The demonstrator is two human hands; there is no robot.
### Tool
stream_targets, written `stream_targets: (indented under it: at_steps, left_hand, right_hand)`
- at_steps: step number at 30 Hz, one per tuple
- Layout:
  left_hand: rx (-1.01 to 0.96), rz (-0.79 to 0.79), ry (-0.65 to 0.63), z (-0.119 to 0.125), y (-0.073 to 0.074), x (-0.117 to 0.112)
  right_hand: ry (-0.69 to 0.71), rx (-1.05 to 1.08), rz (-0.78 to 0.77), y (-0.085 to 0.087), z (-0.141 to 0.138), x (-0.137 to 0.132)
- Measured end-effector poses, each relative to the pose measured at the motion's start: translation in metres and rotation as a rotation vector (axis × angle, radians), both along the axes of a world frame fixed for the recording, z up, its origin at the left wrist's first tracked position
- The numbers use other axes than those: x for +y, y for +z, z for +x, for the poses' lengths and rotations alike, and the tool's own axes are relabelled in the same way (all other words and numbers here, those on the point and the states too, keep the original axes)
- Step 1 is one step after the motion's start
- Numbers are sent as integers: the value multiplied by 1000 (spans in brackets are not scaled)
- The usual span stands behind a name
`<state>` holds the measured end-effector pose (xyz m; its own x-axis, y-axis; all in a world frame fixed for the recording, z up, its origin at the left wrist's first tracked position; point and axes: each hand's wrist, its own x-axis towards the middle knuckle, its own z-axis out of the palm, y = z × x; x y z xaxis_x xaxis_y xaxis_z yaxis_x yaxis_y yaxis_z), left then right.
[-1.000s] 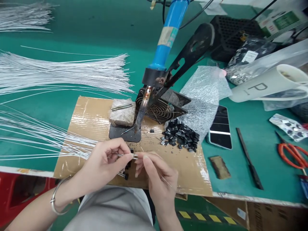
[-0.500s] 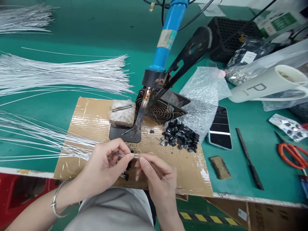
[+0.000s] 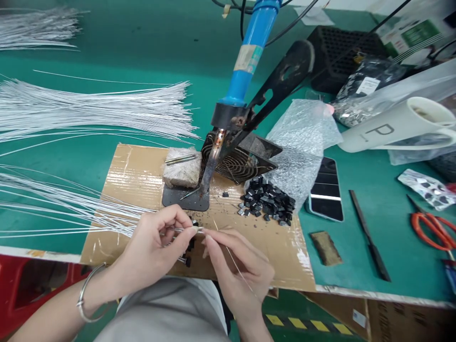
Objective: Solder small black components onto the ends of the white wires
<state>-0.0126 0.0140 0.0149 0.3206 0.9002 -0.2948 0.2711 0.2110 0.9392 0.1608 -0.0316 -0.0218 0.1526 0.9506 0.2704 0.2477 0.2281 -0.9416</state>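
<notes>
My left hand (image 3: 156, 249) is closed in a pinch on the end of a thin white wire (image 3: 180, 229) over the cardboard sheet (image 3: 278, 256). My right hand (image 3: 238, 263) has its thumb and forefinger closed at the tip of that wire. A fine solder-like strand (image 3: 233, 259) runs across the right fingers. Several loose white wires (image 3: 117, 213) fan out to the left, and black-tipped ends (image 3: 186, 261) show partly beneath the hands. Just beyond stands a blue-handled soldering iron (image 3: 245, 80), its tip pointing down over a dark pad (image 3: 185, 202).
A heap of small black pieces (image 3: 269, 202) lies right of a round fan grille (image 3: 235, 166). Farther right are a phone (image 3: 326, 190), a flat file (image 3: 370, 237), orange-handled scissors (image 3: 432, 230) and a tilted mug (image 3: 395, 126). A wire bundle (image 3: 92, 107) lies at left.
My right hand has shifted slightly to the right and its fingers have turned; the fine strand moved right with it. My left hand stays almost where it was.
</notes>
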Motion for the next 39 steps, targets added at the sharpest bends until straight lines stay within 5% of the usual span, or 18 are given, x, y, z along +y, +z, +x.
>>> stream_targets:
  at_steps: [9, 16, 21, 30, 39]
  left_hand:
    - [-20, -9, 44, 2, -4, -2]
    - [-5, 7, 43, 5, 0, 0]
    - [13, 64, 39, 4, -3, -4]
    - [176, 390, 15, 6, -4, -10]
    - [233, 482, 4, 8, -4, -10]
  right_hand:
    - [-5, -177, 236, 1, 1, 5]
    - [-102, 118, -147, 8, -3, 1]
    - [-26, 461, -391, 8, -8, 0]
    - [7, 711, -490, 2, -10, 0]
    - [35, 733, -517, 2, -7, 0]
